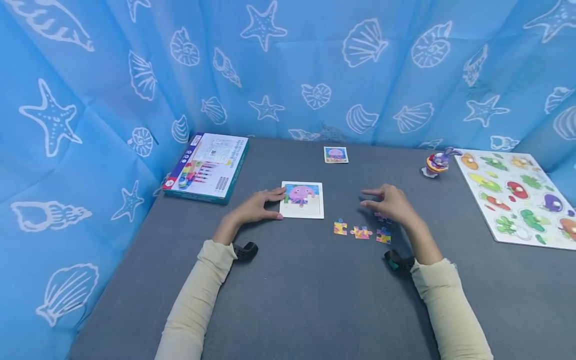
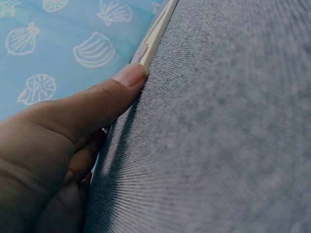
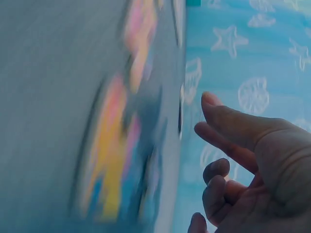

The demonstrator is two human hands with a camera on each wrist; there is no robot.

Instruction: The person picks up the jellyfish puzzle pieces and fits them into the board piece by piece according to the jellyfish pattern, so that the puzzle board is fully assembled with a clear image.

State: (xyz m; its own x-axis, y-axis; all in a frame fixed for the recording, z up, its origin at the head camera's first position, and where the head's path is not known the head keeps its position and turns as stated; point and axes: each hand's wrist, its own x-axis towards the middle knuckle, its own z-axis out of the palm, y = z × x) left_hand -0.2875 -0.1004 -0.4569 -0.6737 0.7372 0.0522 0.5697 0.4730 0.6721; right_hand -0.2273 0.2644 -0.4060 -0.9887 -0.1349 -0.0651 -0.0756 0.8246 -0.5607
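Note:
My left hand (image 1: pixel 255 206) touches the left side of a small white-framed puzzle board (image 1: pixel 310 214) with its fingertips. In the left wrist view the straight thumb (image 2: pixel 104 99) lies against the board's edge. The board shows a partly assembled pink jellyfish picture, with a bare patch at its lower right. My right hand (image 1: pixel 389 202) hovers over the table with thumb and index finger extended and apart, nothing between them. Below it lie several loose jigsaw pieces: a yellow piece (image 1: pixel 340 227), a middle piece (image 1: pixel 361 233), a blue-and-yellow piece (image 1: pixel 384 236) and a partly hidden piece (image 1: pixel 382 217).
Behind the board lies a small picture card (image 1: pixel 335 155) of a pink jellyfish. A boxed set (image 1: pixel 207 167) sits at the back left. To the right are a small purple-topped toy figure (image 1: pixel 438 162) and a large vegetable board (image 1: pixel 522 200). A blue shell-patterned curtain (image 1: pixel 297 65) borders the grey table.

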